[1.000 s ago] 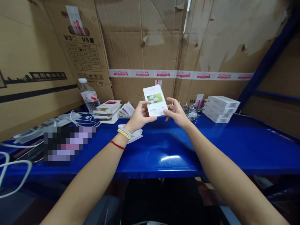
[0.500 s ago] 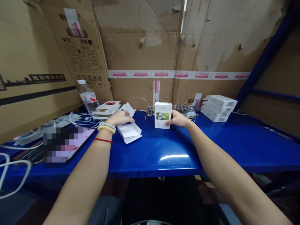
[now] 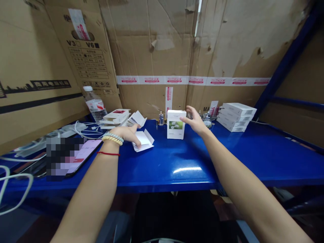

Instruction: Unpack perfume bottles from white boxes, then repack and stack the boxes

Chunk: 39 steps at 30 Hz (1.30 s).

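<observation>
A white box with a green picture of white flowers (image 3: 175, 131) stands upright on the blue table. My right hand (image 3: 196, 122) is at its upper right corner, thumb and fingers apart, the thumb tip in front of the box. Around the left end of a white folded card (image 3: 145, 139) is my left hand (image 3: 127, 134), fingertips on the card and thumb above it. Just behind lies another white folded piece (image 3: 137, 118), partly hidden by that hand. Small glass bottles (image 3: 161, 118) stand behind the box, some of them covered by it and my right hand.
Stacked white boxes (image 3: 236, 116) stand at the right. On the left are flat white boxes (image 3: 116, 115), a water bottle (image 3: 95, 104), a phone (image 3: 86, 153) and white cables (image 3: 29, 189). Cardboard (image 3: 157, 57) walls the back of the blue table (image 3: 162, 168).
My right hand has let go of the white box's side and risen to its upper corner. My left hand has come down onto the folded card, which has shifted slightly right.
</observation>
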Available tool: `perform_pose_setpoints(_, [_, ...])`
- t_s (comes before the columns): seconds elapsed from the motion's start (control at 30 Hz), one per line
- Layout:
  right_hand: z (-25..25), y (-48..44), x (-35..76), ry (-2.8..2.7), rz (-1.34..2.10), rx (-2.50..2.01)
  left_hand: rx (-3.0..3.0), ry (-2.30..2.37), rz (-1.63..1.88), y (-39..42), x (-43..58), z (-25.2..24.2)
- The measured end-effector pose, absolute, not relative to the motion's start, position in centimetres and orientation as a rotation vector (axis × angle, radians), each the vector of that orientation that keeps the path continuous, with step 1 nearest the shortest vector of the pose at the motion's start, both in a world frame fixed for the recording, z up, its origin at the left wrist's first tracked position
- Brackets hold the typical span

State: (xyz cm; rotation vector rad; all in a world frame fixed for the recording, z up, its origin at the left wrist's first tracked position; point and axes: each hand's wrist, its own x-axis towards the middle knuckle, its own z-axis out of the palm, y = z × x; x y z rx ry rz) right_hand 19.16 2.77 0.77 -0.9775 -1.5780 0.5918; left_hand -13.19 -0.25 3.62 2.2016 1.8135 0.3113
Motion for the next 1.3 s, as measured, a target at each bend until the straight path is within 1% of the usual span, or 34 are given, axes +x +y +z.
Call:
perform_pose_setpoints(0.07, [1.3, 2.1, 19.2, -1.453, 0.319, -0.917, 2.183, 1.824, 0.294, -0.5, -12.9, 4.0])
perform_pose_setpoints(0.1, [1.7, 1.6, 19.2, -1.407, 0.241, -0.860, 2.170, 1.818, 0.300, -0.7, -12.7, 4.2])
perform_pose_setpoints(0.17, [2.6, 0.3, 18.9, -1.392, 0.253, -0.744, 2.174, 1.718, 0.480, -1.0, -12.4, 4.5])
perform_pose_setpoints(0.27, [3.6, -1.4, 18.1, -1.603, 0.601, -0.628, 2.168, 1.504, 0.839, -0.7, -12.8, 4.4])
perform_pose_setpoints(0.37, [3.7, -1.9, 16.9, -1.901, 0.972, -0.670, 2.142, 1.163, 1.326, 0.9, -14.3, 3.8])
perform_pose_setpoints(0.43, [3.3, -1.8, 15.9, -1.994, 1.085, -0.767, 2.087, 0.868, 1.614, 2.3, -15.3, 3.4])
perform_pose_setpoints(0.53, [2.6, -1.7, 14.6, -1.910, 1.210, -0.892, 2.013, 0.535, 1.816, 3.9, -15.5, 3.1])
perform_pose_setpoints(0.67, [2.5, -2.0, 13.6, -1.717, 1.430, -0.805, 2.067, 0.427, 1.897, 4.1, -12.7, 2.4])
perform_pose_setpoints(0.77, [2.7, -2.1, 13.3, -1.630, 1.483, -0.664, 2.265, 0.510, 1.815, 2.7, -9.8, 1.7])
perform_pose_setpoints(0.9, [2.8, -1.8, 13.7, -1.547, 1.400, -0.617, 2.515, 0.652, 1.663, 0.8, -7.6, 1.1])
perform_pose_setpoints(1.07, [2.4, -1.3, 14.3, -1.613, 1.255, -0.692, 2.782, 0.636, 1.629, -0.2, -7.0, 1.3])
perform_pose_setpoints(1.3, [2.0, -1.1, 13.9, -1.772, 1.117, -0.490, 2.909, 0.736, 1.616, -0.7, -6.6, 1.5])
